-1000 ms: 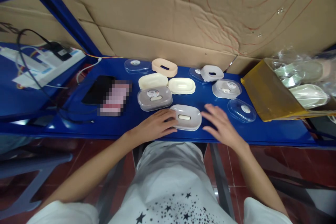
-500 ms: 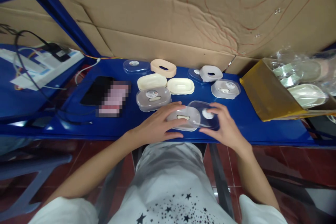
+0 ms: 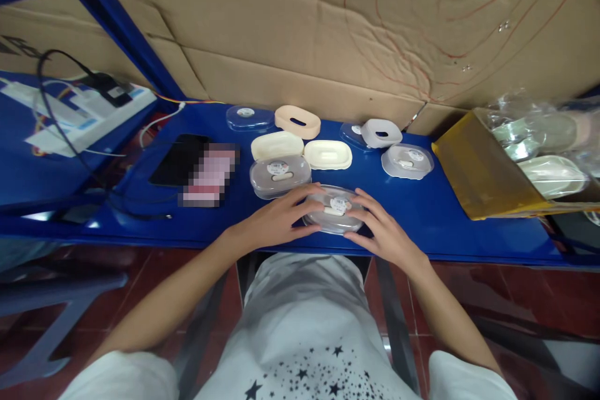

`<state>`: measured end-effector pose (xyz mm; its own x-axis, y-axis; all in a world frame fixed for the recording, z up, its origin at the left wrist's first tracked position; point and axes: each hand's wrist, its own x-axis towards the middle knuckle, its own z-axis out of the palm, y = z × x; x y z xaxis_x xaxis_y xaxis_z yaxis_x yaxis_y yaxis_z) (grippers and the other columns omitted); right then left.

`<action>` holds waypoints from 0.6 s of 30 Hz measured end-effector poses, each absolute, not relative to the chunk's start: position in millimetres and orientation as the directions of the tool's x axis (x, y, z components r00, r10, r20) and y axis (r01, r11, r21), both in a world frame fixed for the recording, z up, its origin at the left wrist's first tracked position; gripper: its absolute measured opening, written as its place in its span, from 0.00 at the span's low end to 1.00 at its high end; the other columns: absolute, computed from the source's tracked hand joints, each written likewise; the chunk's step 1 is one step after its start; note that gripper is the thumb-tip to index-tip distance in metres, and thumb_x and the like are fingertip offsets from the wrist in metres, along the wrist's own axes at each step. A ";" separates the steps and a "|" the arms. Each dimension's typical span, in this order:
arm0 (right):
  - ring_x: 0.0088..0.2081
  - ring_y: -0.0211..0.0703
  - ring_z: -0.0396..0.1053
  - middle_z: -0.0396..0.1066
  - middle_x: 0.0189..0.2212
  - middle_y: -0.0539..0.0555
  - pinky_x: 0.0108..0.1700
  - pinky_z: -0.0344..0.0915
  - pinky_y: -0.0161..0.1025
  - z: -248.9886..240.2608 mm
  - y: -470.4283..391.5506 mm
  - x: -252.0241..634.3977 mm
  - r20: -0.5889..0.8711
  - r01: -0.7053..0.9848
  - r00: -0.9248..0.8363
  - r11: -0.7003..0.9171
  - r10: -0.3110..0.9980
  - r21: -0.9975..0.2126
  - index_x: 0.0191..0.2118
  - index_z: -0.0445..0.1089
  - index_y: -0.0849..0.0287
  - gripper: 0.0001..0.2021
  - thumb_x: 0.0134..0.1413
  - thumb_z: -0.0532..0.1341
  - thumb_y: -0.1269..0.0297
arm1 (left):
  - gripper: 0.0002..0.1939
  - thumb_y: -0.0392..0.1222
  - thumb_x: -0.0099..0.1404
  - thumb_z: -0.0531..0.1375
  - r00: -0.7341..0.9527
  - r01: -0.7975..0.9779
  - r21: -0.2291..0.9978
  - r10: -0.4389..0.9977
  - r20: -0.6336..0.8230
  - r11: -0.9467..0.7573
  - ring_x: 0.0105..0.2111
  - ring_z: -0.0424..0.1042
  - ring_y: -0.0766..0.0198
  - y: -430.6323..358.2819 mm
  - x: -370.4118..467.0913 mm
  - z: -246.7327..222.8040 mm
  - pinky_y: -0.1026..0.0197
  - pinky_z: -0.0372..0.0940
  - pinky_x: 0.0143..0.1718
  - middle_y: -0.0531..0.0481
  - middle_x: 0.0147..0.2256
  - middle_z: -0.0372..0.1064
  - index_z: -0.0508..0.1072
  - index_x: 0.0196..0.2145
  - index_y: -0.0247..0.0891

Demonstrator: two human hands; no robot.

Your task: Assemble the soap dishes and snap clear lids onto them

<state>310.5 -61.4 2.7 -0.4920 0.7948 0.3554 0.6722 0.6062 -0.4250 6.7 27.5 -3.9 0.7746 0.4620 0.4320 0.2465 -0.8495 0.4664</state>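
Note:
On the blue table's near edge sits a grey soap dish (image 3: 323, 222) with a clear plastic lid (image 3: 339, 204) over it; a round label shows on the lid. My left hand (image 3: 280, 219) grips the left end, fingers along the far side and thumb on the near side. Round the right end of the lid is my right hand (image 3: 387, 230), closed in the same way. Whether the lid is fully seated cannot be made out. Just beyond my left fingers lies another lidded soap dish (image 3: 280, 176), grey with a label.
Cream soap dish parts (image 3: 328, 155), a peach slotted part (image 3: 297, 122) and a grey slotted part (image 3: 382, 133) lie behind. A lidded dish (image 3: 407, 161) stands right of them. At right is a cardboard box (image 3: 469, 162) of wrapped pieces; at left, a phone (image 3: 209, 175) and power strip (image 3: 94, 119).
My right hand has brought the clear lid leftward onto the grey soap dish, where it now overlies it. My left hand has stayed at the dish's left end.

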 end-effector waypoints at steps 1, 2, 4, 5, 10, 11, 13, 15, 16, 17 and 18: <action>0.77 0.61 0.55 0.67 0.68 0.59 0.72 0.67 0.66 1.3 -62.1 309.7 0.362 0.678 -0.495 0.612 0.790 -0.408 0.66 0.67 0.47 0.21 0.71 0.66 0.58 | 0.16 0.43 0.75 0.66 0.775 0.245 0.456 0.455 0.438 -0.856 0.70 0.67 0.48 27.2 6.3 -5.3 0.41 0.68 0.69 0.39 0.68 0.66 0.75 0.58 0.44; 0.77 0.61 0.55 0.67 0.67 0.60 0.72 0.67 0.66 0.1 -62.5 309.0 0.367 0.680 -0.499 0.617 0.785 -0.396 0.66 0.68 0.47 0.21 0.71 0.66 0.58 | 0.15 0.44 0.75 0.66 0.776 0.246 0.441 0.448 0.445 -0.863 0.70 0.67 0.48 26.9 5.5 -6.8 0.41 0.69 0.69 0.38 0.67 0.66 0.75 0.57 0.43; 0.77 0.61 0.55 0.68 0.67 0.60 0.72 0.67 0.65 -1.8 -62.7 308.3 0.383 0.668 -0.507 0.633 0.772 -0.391 0.65 0.69 0.48 0.21 0.71 0.66 0.58 | 0.13 0.45 0.76 0.65 0.777 0.244 0.403 0.427 0.462 -0.882 0.70 0.67 0.49 26.0 3.3 -9.9 0.41 0.69 0.68 0.37 0.67 0.66 0.75 0.55 0.42; 0.77 0.61 0.55 0.68 0.67 0.61 0.72 0.68 0.65 -2.6 -62.6 308.3 0.392 0.657 -0.510 0.641 0.766 -0.397 0.65 0.69 0.49 0.20 0.71 0.66 0.58 | 0.13 0.46 0.76 0.65 0.776 0.240 0.390 0.417 0.473 -0.889 0.70 0.67 0.49 25.6 2.3 -11.2 0.42 0.69 0.68 0.37 0.66 0.66 0.74 0.55 0.41; 0.78 0.61 0.52 0.65 0.68 0.60 0.72 0.66 0.66 -8.9 -63.5 307.3 0.385 0.623 -0.494 0.626 0.780 -0.468 0.66 0.68 0.47 0.21 0.71 0.66 0.59 | 0.12 0.46 0.76 0.65 0.778 0.228 0.426 0.427 0.460 -0.875 0.70 0.66 0.50 24.7 0.4 -12.3 0.43 0.69 0.69 0.37 0.66 0.65 0.74 0.54 0.42; 0.78 0.61 0.52 0.65 0.69 0.60 0.72 0.66 0.66 -10.3 -64.4 306.2 0.380 0.623 -0.494 0.623 0.782 -0.473 0.66 0.67 0.47 0.21 0.72 0.65 0.59 | 0.12 0.46 0.76 0.65 0.779 0.231 0.437 0.434 0.452 -0.869 0.70 0.66 0.50 24.9 0.7 -11.7 0.43 0.69 0.69 0.38 0.66 0.65 0.74 0.54 0.42; 0.78 0.60 0.51 0.65 0.69 0.60 0.73 0.65 0.65 -11.9 -66.0 304.3 0.376 0.624 -0.501 0.627 0.779 -0.467 0.67 0.67 0.47 0.21 0.72 0.65 0.59 | 0.11 0.45 0.76 0.65 0.776 0.231 0.443 0.438 0.453 -0.866 0.70 0.66 0.50 25.4 1.4 -10.5 0.44 0.68 0.69 0.39 0.65 0.66 0.74 0.53 0.43; 0.78 0.60 0.51 0.65 0.70 0.60 0.73 0.65 0.64 -10.9 -64.6 307.0 0.365 0.630 -0.521 0.636 0.772 -0.445 0.67 0.67 0.47 0.22 0.73 0.64 0.57 | 0.12 0.45 0.75 0.66 0.773 0.226 0.428 0.429 0.468 -0.875 0.69 0.67 0.49 25.3 2.7 -9.9 0.44 0.69 0.68 0.39 0.64 0.67 0.75 0.53 0.42; 0.78 0.60 0.51 0.64 0.70 0.60 0.73 0.64 0.64 -9.4 -61.5 312.1 0.352 0.638 -0.534 0.639 0.769 -0.429 0.69 0.66 0.47 0.23 0.73 0.64 0.55 | 0.12 0.44 0.75 0.66 0.769 0.233 0.410 0.425 0.477 -0.882 0.68 0.68 0.49 24.7 3.6 -9.8 0.44 0.69 0.68 0.38 0.64 0.67 0.75 0.53 0.42; 0.78 0.60 0.51 0.63 0.71 0.60 0.73 0.63 0.64 -7.4 -56.5 320.7 0.338 0.656 -0.536 0.634 0.774 -0.410 0.70 0.64 0.47 0.25 0.73 0.63 0.53 | 0.13 0.44 0.75 0.66 0.766 0.248 0.385 0.424 0.484 -0.889 0.68 0.68 0.48 23.7 4.8 -9.7 0.43 0.69 0.68 0.37 0.63 0.67 0.74 0.54 0.41; 0.78 0.60 0.52 0.62 0.73 0.61 0.74 0.62 0.65 -5.1 -49.4 332.9 0.332 0.691 -0.516 0.613 0.790 -0.383 0.72 0.62 0.47 0.27 0.73 0.62 0.51 | 0.13 0.43 0.75 0.66 0.760 0.269 0.356 0.425 0.491 -0.895 0.68 0.68 0.47 22.3 6.4 -9.7 0.42 0.69 0.68 0.37 0.63 0.67 0.74 0.54 0.40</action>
<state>332.9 -49.4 -5.1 -0.5157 0.7897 0.3322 0.6912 0.6126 -0.3833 6.4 22.3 -9.7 0.7603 0.4248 0.4914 0.2695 -0.8946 0.3564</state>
